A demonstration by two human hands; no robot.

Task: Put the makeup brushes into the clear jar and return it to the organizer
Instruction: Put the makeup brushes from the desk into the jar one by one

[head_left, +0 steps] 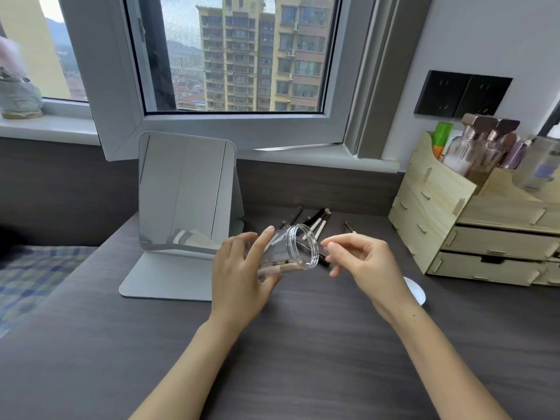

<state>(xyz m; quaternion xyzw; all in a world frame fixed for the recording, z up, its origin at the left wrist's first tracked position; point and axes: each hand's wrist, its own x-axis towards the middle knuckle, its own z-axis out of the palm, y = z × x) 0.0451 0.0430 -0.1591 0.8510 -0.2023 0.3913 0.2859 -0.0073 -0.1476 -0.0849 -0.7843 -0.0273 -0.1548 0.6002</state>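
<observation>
My left hand [242, 268] grips the clear jar [295, 248], tilted on its side above the desk with its mouth turned to the right. One brush with a beige handle [280, 269] lies inside the jar. My right hand [360, 259] hovers just right of the jar's mouth, fingers loosely curled and apart, holding nothing. Several makeup brushes [315, 221] with black and white handles lie scattered on the desk behind the jar. The wooden organizer [439, 219] stands at the right.
A standing mirror [185, 192] is just left of the jar. A white round lid [416, 291] lies behind my right wrist. Bottles [481, 147] fill the organizer's top. The dark desk [272, 359] has a plaid bed [33, 274] at its left.
</observation>
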